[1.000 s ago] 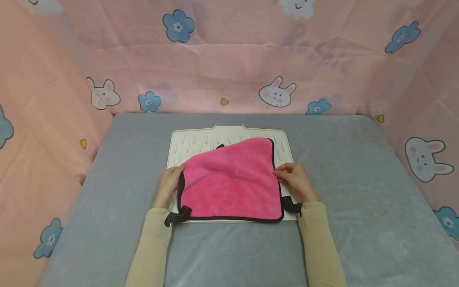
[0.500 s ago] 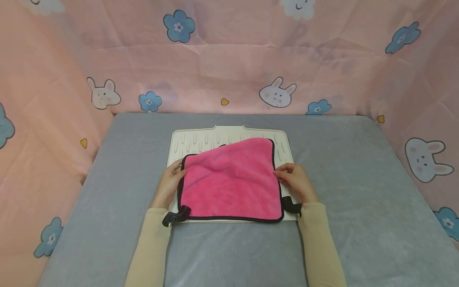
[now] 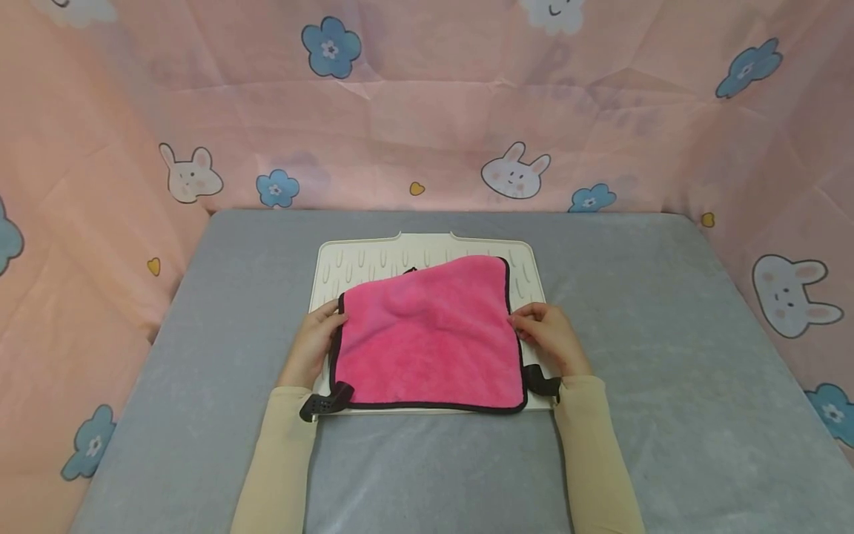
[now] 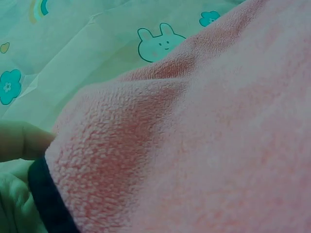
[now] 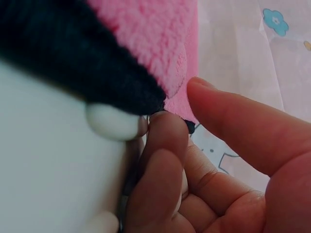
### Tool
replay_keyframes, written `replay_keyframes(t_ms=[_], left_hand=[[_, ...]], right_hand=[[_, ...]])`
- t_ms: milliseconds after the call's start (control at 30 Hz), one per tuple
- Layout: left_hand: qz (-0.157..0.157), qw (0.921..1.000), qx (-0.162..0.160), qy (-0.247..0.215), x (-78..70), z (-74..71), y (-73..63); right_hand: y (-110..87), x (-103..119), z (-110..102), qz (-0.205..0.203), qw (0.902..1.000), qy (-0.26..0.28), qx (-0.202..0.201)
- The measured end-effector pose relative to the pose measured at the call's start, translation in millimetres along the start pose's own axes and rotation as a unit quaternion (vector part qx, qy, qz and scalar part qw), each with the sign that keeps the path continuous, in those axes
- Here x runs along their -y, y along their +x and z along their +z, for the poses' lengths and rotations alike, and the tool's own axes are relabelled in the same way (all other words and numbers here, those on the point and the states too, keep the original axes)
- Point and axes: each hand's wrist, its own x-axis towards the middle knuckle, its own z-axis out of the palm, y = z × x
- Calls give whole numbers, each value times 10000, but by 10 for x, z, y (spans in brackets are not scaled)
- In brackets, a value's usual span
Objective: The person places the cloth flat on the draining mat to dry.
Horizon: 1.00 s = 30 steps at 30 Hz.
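Observation:
A pink plush towel (image 3: 427, 341) with black edging lies over a cream ridged mat (image 3: 363, 256), its top edge slanting up to the right. My left hand (image 3: 312, 337) grips the towel's left edge near the upper corner, thumb on the pink side and fingers behind. Close up in the left wrist view, the thumb (image 4: 26, 141) touches the pile beside the dark edging (image 4: 51, 201). On the opposite side my right hand (image 3: 550, 337) pinches the right edge between thumb and fingers. Several of its fingers are curled beneath the edging in the right wrist view.
A grey cloth-covered table (image 3: 667, 356) extends around the mat. Behind it and along both sides hangs a pink curtain (image 3: 427, 126) printed with rabbits and flowers. A small black loop (image 3: 410, 271) shows at the towel's top edge. Black wrist mounts (image 3: 327, 402) overlap the towel's lower corners.
My left thumb has come round onto the front of the towel's left edge, and black edging shows at that upper corner. The right hand keeps its place.

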Motion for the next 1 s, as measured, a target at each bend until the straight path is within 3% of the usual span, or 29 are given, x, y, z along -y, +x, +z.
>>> replay_keyframes(t_ms=[267,433,533,667,833,1000], left_hand=[[20,9991,208,360,-20,8,-29],[75,9989,100,451,-46,27,-55],[165,9991,99,375,-56,24,-63],[142,9995,264,-141,-62,-9,-52],[-68,9982,344,-490,-97,-61,31],[-287,9992,280,20,-175,-75,196]], right_hand=[[-6,-3,-5,-159,9999,-41,-21],[-11,5,-9,-155,9999,-31,-14],[-12,12,-12,-153,9999,-10,-5],[-10,24,-10,-144,9999,-20,-11],[-11,38,3,-126,9999,-74,18],[-9,13,9,-113,9999,-29,-24]])
